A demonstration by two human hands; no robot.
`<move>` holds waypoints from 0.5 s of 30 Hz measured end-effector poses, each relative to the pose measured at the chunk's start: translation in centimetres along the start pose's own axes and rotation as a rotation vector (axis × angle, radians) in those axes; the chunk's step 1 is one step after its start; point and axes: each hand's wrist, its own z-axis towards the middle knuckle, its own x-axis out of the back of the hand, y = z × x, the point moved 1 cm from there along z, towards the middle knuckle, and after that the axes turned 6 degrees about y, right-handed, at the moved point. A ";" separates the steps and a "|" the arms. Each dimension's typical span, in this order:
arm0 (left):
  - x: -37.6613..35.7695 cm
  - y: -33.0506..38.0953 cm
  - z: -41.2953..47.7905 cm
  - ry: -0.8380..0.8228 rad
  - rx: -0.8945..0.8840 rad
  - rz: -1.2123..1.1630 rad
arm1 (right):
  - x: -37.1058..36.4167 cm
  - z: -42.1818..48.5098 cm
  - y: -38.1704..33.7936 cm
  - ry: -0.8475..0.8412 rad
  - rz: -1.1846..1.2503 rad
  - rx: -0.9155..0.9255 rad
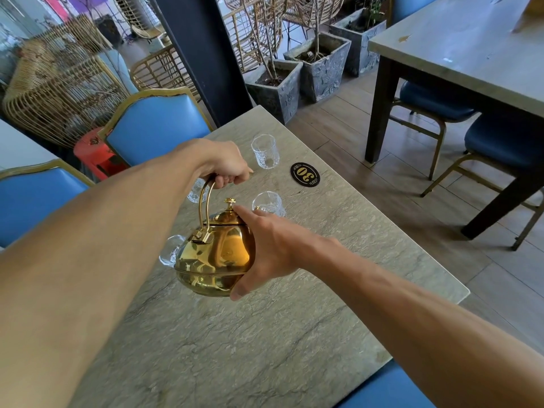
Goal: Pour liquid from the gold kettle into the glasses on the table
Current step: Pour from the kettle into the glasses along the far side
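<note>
While aloft, gold kettle between fingers

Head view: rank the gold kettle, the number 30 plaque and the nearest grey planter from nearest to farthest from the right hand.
1. gold kettle: touched by the right hand, over the middle of the table.
2. number 30 plaque: farther back on the table, to the right.
3. grey planter: on the floor beyond the table's far end.
</note>
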 end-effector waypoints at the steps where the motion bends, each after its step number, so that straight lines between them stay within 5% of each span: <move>1: 0.0 0.0 0.0 0.001 0.000 0.001 | 0.0 0.0 0.0 0.002 0.002 0.002; 15: 0.2 0.1 0.4 -0.008 0.015 0.008 | 0.6 0.2 -0.1 -0.013 0.013 0.002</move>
